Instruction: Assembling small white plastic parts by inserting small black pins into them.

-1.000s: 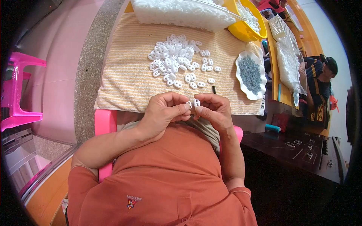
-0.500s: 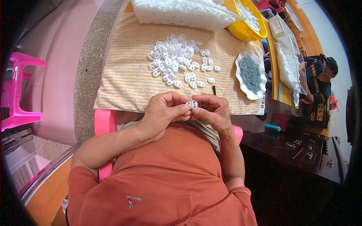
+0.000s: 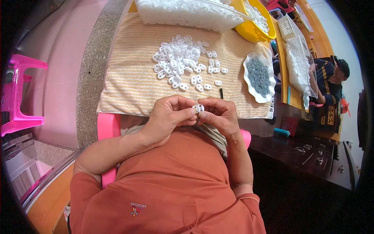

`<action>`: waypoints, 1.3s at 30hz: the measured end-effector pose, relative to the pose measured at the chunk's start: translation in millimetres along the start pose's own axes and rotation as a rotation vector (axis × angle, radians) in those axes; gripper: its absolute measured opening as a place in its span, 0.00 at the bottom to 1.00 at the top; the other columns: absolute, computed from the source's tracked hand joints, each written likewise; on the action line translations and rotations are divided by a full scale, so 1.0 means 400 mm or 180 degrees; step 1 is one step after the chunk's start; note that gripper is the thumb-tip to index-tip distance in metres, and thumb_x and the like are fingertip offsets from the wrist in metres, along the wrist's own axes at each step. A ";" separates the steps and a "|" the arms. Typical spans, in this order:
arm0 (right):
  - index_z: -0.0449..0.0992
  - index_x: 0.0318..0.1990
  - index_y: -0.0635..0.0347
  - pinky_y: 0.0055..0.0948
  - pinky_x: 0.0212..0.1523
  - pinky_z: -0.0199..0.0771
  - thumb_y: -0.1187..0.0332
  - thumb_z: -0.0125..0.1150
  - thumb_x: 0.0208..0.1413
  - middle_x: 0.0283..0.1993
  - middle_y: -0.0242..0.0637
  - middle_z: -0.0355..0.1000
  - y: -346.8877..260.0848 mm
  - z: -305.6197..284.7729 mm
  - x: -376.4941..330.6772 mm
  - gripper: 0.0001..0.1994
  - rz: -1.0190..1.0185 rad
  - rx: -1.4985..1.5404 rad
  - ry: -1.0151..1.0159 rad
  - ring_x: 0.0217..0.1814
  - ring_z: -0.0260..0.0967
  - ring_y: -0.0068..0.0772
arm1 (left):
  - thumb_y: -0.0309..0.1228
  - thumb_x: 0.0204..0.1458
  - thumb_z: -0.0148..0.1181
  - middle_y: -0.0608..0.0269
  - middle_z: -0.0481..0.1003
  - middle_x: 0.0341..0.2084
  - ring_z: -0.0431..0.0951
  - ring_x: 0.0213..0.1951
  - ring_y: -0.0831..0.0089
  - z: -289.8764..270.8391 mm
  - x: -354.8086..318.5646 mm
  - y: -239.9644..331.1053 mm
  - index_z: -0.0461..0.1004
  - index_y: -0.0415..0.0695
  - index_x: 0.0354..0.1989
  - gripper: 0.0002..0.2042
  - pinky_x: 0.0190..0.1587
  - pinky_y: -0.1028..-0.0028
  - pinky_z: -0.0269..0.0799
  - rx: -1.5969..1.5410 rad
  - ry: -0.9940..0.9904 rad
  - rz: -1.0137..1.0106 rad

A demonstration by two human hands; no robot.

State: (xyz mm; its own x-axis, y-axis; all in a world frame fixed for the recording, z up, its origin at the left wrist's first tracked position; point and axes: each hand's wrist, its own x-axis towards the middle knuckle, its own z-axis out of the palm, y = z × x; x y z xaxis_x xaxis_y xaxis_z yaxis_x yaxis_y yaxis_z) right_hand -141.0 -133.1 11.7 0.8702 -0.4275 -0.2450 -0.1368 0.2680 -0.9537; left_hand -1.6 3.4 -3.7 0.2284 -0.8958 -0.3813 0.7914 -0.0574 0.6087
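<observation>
Between the fingertips of both hands is a small white oval plastic piece with holes (image 3: 199, 108), held just in front of the table's near edge. My left hand (image 3: 171, 111) pinches its left side with thumb and fingers. From the right, my right hand (image 3: 220, 117) pinches the same piece. Its lower part is hidden by my thumbs. Beyond my hands lies a pile of like white two-holed pieces (image 3: 177, 56), with several loose ones on its right. A short dark stick (image 3: 221, 93) rests on the towel just beyond my right hand.
A striped towel (image 3: 128, 70) covers the table. A scalloped white dish (image 3: 249, 87) at the right holds small grey parts. Along the far edge stand a clear bin (image 3: 187, 17) of white pieces and a yellow basin (image 3: 249, 33). Another person (image 3: 331, 78) sits at the right.
My hands and the white piece stay in nearly the same place. At the right, the other person has shifted slightly.
</observation>
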 end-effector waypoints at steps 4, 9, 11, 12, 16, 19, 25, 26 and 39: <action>0.72 0.48 0.71 0.24 0.35 0.77 0.80 0.61 0.51 0.38 0.42 0.76 -0.002 0.001 -0.001 0.15 -0.0029 0.0000 -0.0016 0.34 0.74 0.26 | 0.22 0.54 0.58 0.60 0.76 0.32 0.78 0.32 0.77 -0.001 0.001 -0.003 0.72 0.36 0.40 0.07 0.37 0.79 0.77 0.0039 0.0015 0.0013; 0.72 0.48 0.71 0.25 0.35 0.78 0.80 0.61 0.51 0.38 0.42 0.76 -0.003 0.003 -0.001 0.15 -0.0004 0.0129 0.0008 0.35 0.75 0.27 | 0.23 0.53 0.58 0.60 0.76 0.32 0.78 0.31 0.76 -0.001 0.001 -0.004 0.72 0.37 0.40 0.07 0.36 0.78 0.78 0.0062 0.0034 0.0015; 0.72 0.48 0.71 0.25 0.36 0.78 0.80 0.61 0.51 0.38 0.42 0.76 -0.002 0.001 -0.001 0.15 -0.0015 0.0120 -0.0010 0.35 0.75 0.28 | 0.23 0.53 0.59 0.60 0.76 0.32 0.78 0.31 0.76 -0.002 0.002 -0.004 0.72 0.37 0.40 0.07 0.37 0.78 0.78 0.0044 0.0027 0.0003; 0.72 0.48 0.71 0.25 0.36 0.78 0.80 0.61 0.51 0.38 0.42 0.76 -0.002 0.000 -0.001 0.15 0.0005 0.0077 -0.0008 0.35 0.75 0.28 | 0.23 0.53 0.59 0.60 0.76 0.32 0.78 0.31 0.76 -0.002 0.002 -0.003 0.72 0.37 0.40 0.07 0.37 0.78 0.78 0.0043 0.0026 0.0004; 0.73 0.48 0.71 0.25 0.37 0.79 0.81 0.61 0.51 0.39 0.42 0.76 0.003 -0.004 -0.001 0.15 0.0026 0.0033 -0.0015 0.36 0.75 0.29 | 0.23 0.53 0.59 0.59 0.77 0.31 0.78 0.31 0.76 -0.003 0.001 -0.003 0.72 0.37 0.40 0.07 0.37 0.78 0.78 0.0049 0.0039 -0.0030; 0.73 0.47 0.70 0.26 0.38 0.79 0.81 0.62 0.50 0.40 0.41 0.75 0.007 -0.002 0.001 0.15 -0.0144 0.0174 -0.0091 0.38 0.76 0.30 | 0.22 0.53 0.59 0.59 0.77 0.31 0.79 0.31 0.75 -0.002 -0.001 0.000 0.73 0.36 0.40 0.07 0.37 0.77 0.79 0.0079 0.0047 -0.0070; 0.74 0.47 0.70 0.25 0.39 0.79 0.83 0.61 0.50 0.40 0.40 0.74 0.009 -0.002 0.001 0.14 -0.0106 0.0268 -0.0131 0.40 0.75 0.30 | 0.22 0.53 0.59 0.59 0.77 0.31 0.79 0.31 0.74 -0.003 -0.001 -0.001 0.73 0.36 0.40 0.08 0.37 0.77 0.79 0.0079 0.0042 -0.0090; 0.74 0.47 0.70 0.25 0.39 0.79 0.83 0.61 0.50 0.40 0.40 0.74 0.011 -0.003 0.001 0.14 -0.0108 0.0267 -0.0129 0.40 0.75 0.30 | 0.22 0.53 0.59 0.59 0.77 0.31 0.79 0.31 0.74 -0.003 -0.001 0.000 0.73 0.36 0.40 0.07 0.37 0.77 0.79 0.0068 0.0025 -0.0085; 0.73 0.47 0.69 0.26 0.39 0.79 0.82 0.61 0.51 0.40 0.41 0.75 0.007 -0.003 0.000 0.15 -0.0003 0.0379 -0.0195 0.39 0.75 0.31 | 0.24 0.53 0.59 0.58 0.77 0.31 0.79 0.30 0.75 -0.004 -0.002 0.001 0.73 0.36 0.40 0.07 0.36 0.78 0.78 0.0087 0.0026 -0.0132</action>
State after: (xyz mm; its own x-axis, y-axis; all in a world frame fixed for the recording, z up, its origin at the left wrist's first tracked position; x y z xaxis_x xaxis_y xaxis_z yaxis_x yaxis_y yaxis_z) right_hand -142.1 -133.2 9.0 0.8981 -0.3752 -0.2296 -0.0821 0.3699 -0.9254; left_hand -0.7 4.9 -4.3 0.2004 -0.8887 -0.4124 0.7845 -0.1066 0.6109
